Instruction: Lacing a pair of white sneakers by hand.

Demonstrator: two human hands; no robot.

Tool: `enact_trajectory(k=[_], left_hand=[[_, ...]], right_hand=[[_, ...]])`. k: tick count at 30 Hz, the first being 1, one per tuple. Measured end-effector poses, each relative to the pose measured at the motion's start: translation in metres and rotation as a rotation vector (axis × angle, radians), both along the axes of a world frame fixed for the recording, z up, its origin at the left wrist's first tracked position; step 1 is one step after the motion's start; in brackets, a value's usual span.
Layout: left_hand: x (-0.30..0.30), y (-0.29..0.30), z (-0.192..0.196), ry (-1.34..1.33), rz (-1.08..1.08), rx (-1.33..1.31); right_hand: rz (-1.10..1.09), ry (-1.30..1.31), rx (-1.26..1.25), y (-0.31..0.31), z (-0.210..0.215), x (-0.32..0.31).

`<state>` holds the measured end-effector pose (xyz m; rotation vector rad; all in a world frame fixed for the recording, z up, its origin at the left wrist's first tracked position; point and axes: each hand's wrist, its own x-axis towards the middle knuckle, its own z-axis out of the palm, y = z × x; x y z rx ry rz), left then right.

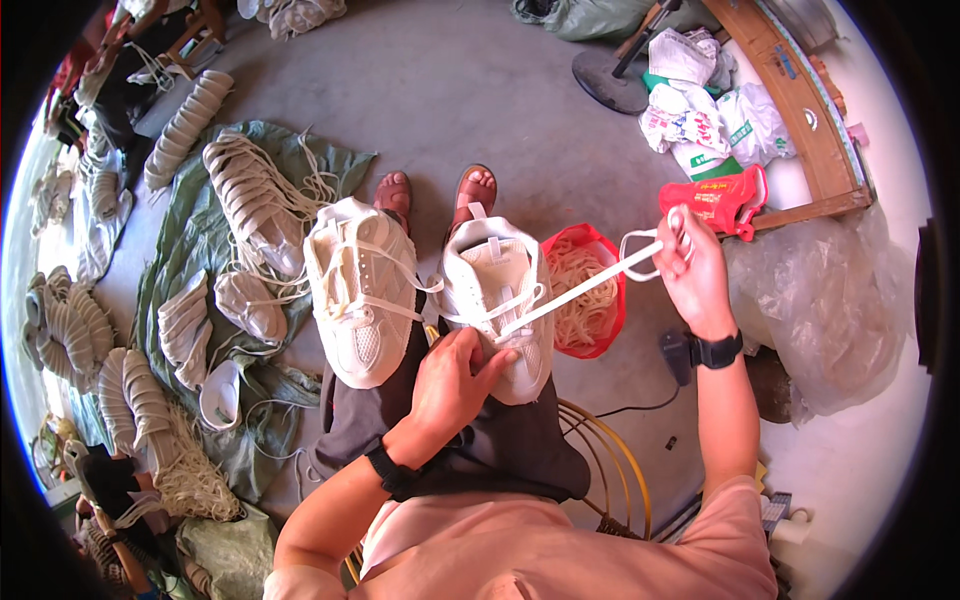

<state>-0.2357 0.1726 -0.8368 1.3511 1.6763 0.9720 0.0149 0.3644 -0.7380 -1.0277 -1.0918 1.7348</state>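
Note:
Two white sneakers rest on my lap, toes toward me. My left hand (pixel 455 388) grips the right-hand sneaker (pixel 528 374) beside its toe, thumb over the front and fingers along the side. A flat white shoelace (pixel 592 287) runs taut from the lowest eyelets of that shoe up to my right hand (pixel 692 272). My right hand is raised to the right, its fingers closed on the lace, with a loop hanging beside them. The other sneaker (pixel 362 350) lies to the left, with lace strands loosely across its tongue.
A red bag (pixel 618 325) of loose laces stands on the floor at right. Stacked pale shoes (pixel 250 195) lie on a green sheet (pixel 185 240) at left. White plastic bags (pixel 755 125) sit by a wooden frame (pixel 800 100) at back right. Clear plastic (pixel 830 310) lies below.

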Motion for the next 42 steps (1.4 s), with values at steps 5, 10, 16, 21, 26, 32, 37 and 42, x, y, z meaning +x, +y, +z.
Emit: enact_trajectory(k=[5,10,16,21,26,32,37,42], left_hand=[[0.003,-0.002,0.014,0.137,-0.028,0.042],[0.006,0.014,0.024,0.212,0.082,0.257],[0.011,0.036,0.022,0.405,0.030,0.318],[0.019,0.036,0.028,0.280,0.068,0.461],[0.005,0.007,0.048,0.064,0.151,0.308],[-0.018,-0.010,0.057,0.204,0.158,0.279],[-0.021,-0.005,0.058,0.263,0.098,0.273],[-0.018,0.006,0.072,0.184,0.078,0.155]], right_hand=[[0.245,-0.263,-0.005,-0.048,0.022,0.021],[0.702,-0.503,-0.165,-0.073,0.042,0.034],[0.918,-0.561,-0.229,-0.093,0.020,0.026],[0.638,-0.502,-0.099,-0.098,-0.014,0.021],[0.422,-0.667,0.249,-0.106,-0.043,0.006],[0.294,-0.717,0.360,-0.103,-0.061,-0.023],[0.196,-0.813,0.447,-0.093,-0.069,-0.031],[0.133,-0.802,0.578,-0.088,-0.087,-0.031]])
